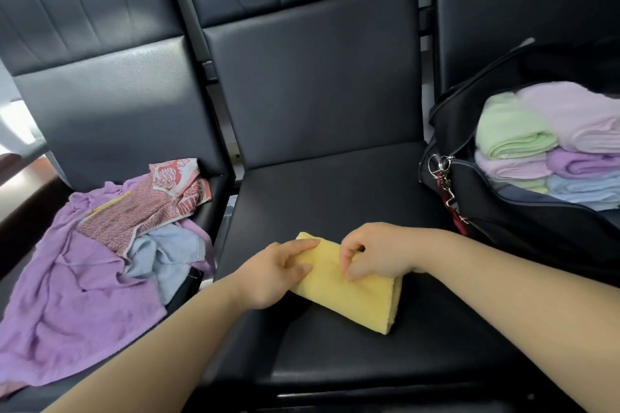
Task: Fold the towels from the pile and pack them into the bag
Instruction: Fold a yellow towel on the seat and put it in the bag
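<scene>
We're well into it. The bag (503, 214) on the right chair (520, 27) already holds a stack of folded towels (536, 144), while the pile (100, 251) on the left chair (110, 111) has several to go: purple, blue, patterned. Near the front edge of the middle seat (335, 191) lies the yellow towel (359, 302), folded to a narrow strip and not yet packed. Our left hand (271, 275) stretches its fingers flat along the towel's left end, pressing down. Our right hand (375, 251) curls over the middle, fingertips pinching what looks like the top layer, though that grip is partly hidden.
</scene>
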`<state>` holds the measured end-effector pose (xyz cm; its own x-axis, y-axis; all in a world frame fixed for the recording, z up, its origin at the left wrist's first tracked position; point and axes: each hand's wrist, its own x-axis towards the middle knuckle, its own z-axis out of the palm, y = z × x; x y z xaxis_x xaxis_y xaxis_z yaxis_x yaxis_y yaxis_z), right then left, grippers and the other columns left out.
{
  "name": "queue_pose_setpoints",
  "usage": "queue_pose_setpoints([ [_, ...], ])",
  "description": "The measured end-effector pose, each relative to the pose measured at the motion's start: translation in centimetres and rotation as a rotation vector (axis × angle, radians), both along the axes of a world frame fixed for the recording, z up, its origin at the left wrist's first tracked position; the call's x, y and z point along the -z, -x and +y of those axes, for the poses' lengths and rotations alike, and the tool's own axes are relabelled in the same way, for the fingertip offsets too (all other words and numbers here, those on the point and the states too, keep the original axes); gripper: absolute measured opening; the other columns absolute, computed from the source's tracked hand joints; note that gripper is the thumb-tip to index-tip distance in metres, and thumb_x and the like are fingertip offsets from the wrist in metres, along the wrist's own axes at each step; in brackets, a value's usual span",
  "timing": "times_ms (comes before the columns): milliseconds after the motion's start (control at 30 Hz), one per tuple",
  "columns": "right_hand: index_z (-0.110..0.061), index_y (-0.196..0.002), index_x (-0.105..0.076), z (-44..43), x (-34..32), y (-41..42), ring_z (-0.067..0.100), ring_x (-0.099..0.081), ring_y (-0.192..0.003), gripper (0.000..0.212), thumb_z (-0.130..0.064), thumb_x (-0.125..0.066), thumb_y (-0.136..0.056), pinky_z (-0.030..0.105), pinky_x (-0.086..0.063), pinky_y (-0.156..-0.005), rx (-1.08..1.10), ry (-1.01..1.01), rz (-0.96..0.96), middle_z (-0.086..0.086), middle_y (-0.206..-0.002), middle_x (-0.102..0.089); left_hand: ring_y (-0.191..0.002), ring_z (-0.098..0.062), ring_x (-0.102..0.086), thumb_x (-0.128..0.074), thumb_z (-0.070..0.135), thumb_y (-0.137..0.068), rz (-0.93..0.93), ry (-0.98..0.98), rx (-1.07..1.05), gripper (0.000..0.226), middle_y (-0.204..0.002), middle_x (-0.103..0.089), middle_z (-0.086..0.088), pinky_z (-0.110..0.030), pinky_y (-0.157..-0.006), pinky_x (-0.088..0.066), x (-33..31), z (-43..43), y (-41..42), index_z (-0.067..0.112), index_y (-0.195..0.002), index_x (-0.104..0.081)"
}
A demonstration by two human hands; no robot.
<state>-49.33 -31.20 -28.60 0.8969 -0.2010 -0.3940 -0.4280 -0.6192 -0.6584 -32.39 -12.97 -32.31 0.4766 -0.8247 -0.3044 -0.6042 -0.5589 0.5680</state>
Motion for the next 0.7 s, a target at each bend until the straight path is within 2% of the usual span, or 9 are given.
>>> queue_pose_setpoints([
  [67,-0.039,-0.1,-0.072,0.2,0.0,0.0,0.01,-0.057,-0.092,0.018,-0.027,-0.075,-0.087,0.025,-0.046,-0.071,0.006,-0.091,0.028,-0.013,-0.11,-0.055,-0.123,-0.011,-0.052,-0.06,0.036,-0.099,-0.005,0.076,-0.018,0.043,-0.132,-0.053,0.008,-0.028,-0.105,-0.04,-0.1,0.2,0.7,0.055,-0.136,-0.05],
  [200,-0.038,-0.113,-0.07,0.3,-0.3,0.9,0.021,-0.065,-0.106,0.035,-0.013,-0.073,-0.089,0.03,-0.057,-0.081,-0.011,-0.308,0.051,-0.004,-0.121,-0.061,-0.115,-0.004,-0.055,-0.063,0.017,-0.097,-0.003,0.266,-0.093,0.044,-0.123,-0.054,0.011,-0.022,-0.095,-0.042,-1.3,0.6,2.4,0.055,-0.119,-0.059],
  [300,-0.031,-0.117,-0.068,-0.6,-1.1,2.2,0.024,-0.069,-0.109,0.037,-0.003,-0.069,-0.093,0.034,-0.06,-0.083,-0.008,-0.532,0.022,0.006,-0.13,-0.063,-0.11,-0.005,-0.058,-0.064,0.013,-0.097,0.009,0.412,-0.12,0.045,-0.119,-0.057,0.011,-0.024,-0.091,-0.048,-3.7,0.3,3.0,0.053,-0.116,-0.065],
  [400,-0.03,-0.11,-0.07,-2.7,-2.7,3.9,0.028,-0.068,-0.108,0.035,0.001,-0.067,-0.093,0.042,-0.059,-0.086,0.0,-0.672,-0.053,0.008,-0.129,-0.064,-0.113,-0.005,-0.058,-0.064,0.013,-0.098,0.037,0.519,-0.108,0.044,-0.124,-0.059,0.015,-0.024,-0.094,-0.05,-6.3,-1.0,4.3,0.052,-0.118,-0.066],
  [533,-0.03,-0.104,-0.072,-6.2,-5.5,7.5,0.027,-0.069,-0.102,0.033,-0.002,-0.072,-0.087,0.044,-0.056,-0.084,0.065,-0.654,-0.186,0.007,-0.12,-0.067,-0.112,0.005,-0.057,-0.064,0.011,-0.098,0.052,0.601,-0.056,0.044,-0.126,-0.06,0.021,-0.014,-0.087,-0.046,-9.3,-5.5,7.1,0.049,-0.121,-0.066],
  [700,-0.034,-0.097,-0.071,-10.3,-8.5,13.2,0.023,-0.067,-0.095,0.029,-0.006,-0.074,-0.087,0.041,-0.054,-0.078,0.229,-0.569,-0.39,0.004,-0.113,-0.066,-0.122,0.0,-0.055,-0.065,0.015,-0.098,0.065,0.639,0.106,0.04,-0.132,-0.058,0.022,-0.027,-0.102,-0.048,-13.4,-13.7,10.1,0.047,-0.122,-0.066],
])
